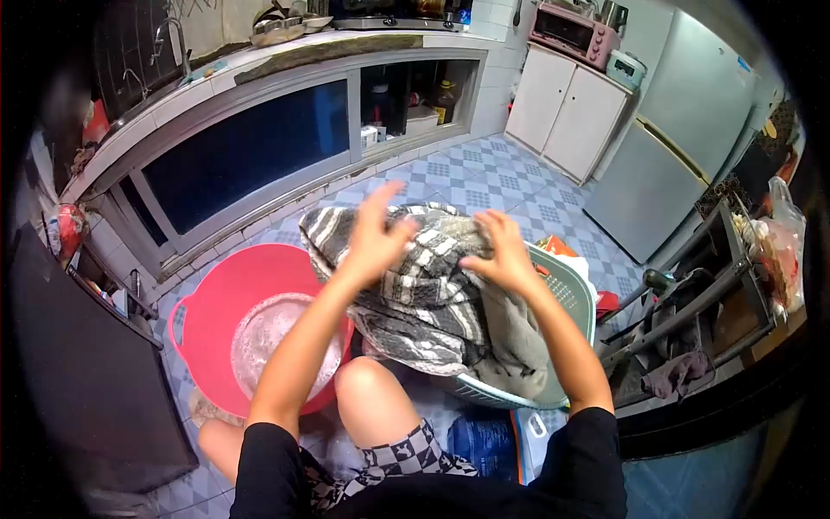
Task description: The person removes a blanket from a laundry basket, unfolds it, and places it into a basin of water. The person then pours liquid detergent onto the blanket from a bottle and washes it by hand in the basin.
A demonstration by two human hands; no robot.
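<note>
Across the top of a pale green perforated plastic basket (566, 294), a bulky cloth striped in grey, black and white (419, 285) lies heaped, its left side hanging out toward a round red plastic tub (212, 285). My left hand (373, 244) is over the cloth's left part, fingers spread and thumb held away from them. My right hand (501, 258) is at the cloth's right part, thumb and fingers apart and curved; I cannot tell how firmly either hand touches it. Beside the stripes, plain grey fuzzy fabric (516, 350) drapes near the basket's near rim. Foamy whitish water (268, 333) fills the tub's bottom, and ahead, past the blue checked tile floor (471, 169), stands a white cabinet (562, 112) with 2 doors
</note>
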